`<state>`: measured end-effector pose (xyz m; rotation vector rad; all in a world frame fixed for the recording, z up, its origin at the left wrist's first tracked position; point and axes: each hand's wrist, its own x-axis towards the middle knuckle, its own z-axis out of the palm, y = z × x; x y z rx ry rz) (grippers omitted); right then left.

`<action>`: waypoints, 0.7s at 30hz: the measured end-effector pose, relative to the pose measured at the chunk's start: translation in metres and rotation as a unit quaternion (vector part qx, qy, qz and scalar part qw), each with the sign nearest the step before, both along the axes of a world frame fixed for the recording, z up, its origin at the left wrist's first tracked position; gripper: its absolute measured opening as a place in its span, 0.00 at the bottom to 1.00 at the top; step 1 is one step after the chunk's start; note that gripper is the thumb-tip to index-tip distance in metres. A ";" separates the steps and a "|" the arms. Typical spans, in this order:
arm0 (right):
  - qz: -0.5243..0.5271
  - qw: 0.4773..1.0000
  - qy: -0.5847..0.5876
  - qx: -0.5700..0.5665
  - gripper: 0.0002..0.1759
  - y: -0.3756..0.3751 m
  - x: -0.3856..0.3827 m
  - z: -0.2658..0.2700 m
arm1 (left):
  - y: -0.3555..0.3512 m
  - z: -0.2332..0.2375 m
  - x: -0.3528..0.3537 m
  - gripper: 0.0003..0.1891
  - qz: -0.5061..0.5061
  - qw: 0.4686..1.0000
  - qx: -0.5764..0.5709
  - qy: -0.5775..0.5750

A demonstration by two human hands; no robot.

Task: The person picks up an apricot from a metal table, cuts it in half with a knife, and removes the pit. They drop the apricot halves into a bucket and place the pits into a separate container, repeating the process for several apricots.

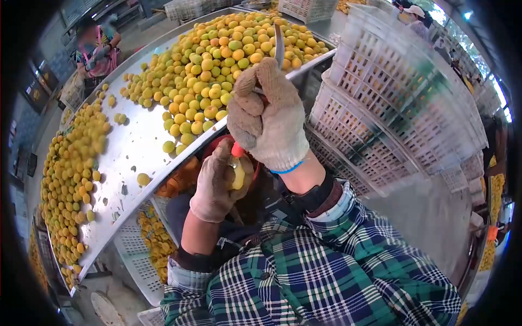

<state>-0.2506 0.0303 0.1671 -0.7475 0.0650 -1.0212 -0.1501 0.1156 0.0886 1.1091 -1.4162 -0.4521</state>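
Centrally, my gloved left hand [213, 187] grasps a pale-yellow cut fruit [238, 177], below-left of my gloved right hand [272, 122], clenched on a curved metal knife [279, 48].

Daylight glows at one o'clock to three o'clock; glare whitens the long, silvery metal surface [130, 146]. Fisheye edges bend and darken, and the stacked white plastic crates [375, 70] blur.
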 end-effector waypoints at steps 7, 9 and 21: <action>0.163 0.957 -0.154 0.186 0.24 -0.023 0.001 -0.027 | -0.006 -0.012 0.014 0.21 -0.438 0.699 0.211 0.525; 0.146 0.954 -0.165 0.202 0.24 -0.028 0.001 -0.036 | -0.002 0.000 0.011 0.21 -0.310 0.740 0.265 0.535; -0.228 0.704 0.428 -0.519 0.24 0.010 0.009 -0.057 | -0.020 0.007 0.021 0.35 0.008 0.802 0.205 0.561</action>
